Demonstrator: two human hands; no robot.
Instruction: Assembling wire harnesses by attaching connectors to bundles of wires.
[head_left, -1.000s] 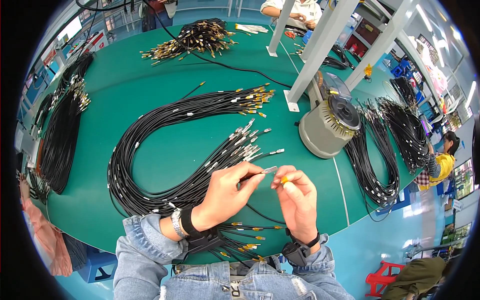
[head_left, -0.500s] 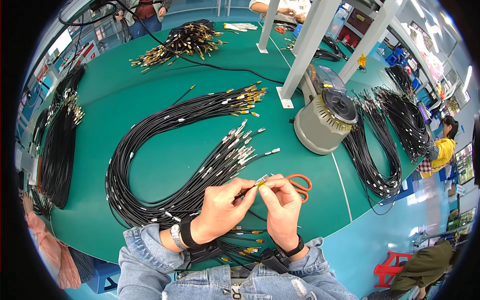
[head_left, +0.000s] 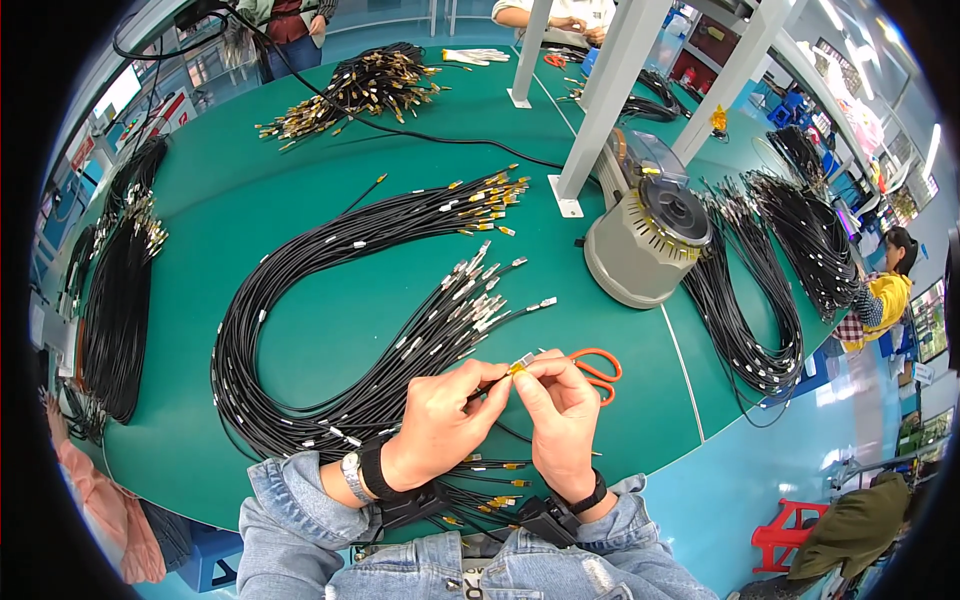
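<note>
Between the fingertips of both hands is a black cable's end with a silver connector [head_left: 524, 361] and a bit of yellow tape [head_left: 517, 368] around it. My left hand [head_left: 437, 420] pinches the cable just behind the connector. My right hand [head_left: 562, 425] is closed with thumb and forefinger pressed on the yellow tape at the connector. Partly behind the right hand lie scissors with orange handles [head_left: 600, 351]. A big U-shaped bundle of black cables [head_left: 232, 345] lies to the left and beyond, one end yellow-taped, the other with bare silver connectors.
A grey round tape dispenser [head_left: 635, 262] stands beside white metal posts [head_left: 606, 110]. More cable bundles lie at the left [head_left: 120, 330] and right [head_left: 755, 350], with a gold-tipped heap [head_left: 365, 85] at the back. Taped cable ends [head_left: 490, 482] lie near my body. Other people work around the table.
Both hands stay at nearly the same spot on the connector. The right fingers have shifted slightly, with the yellow tape now lying closer against the cable end. The view has moved very slightly.
</note>
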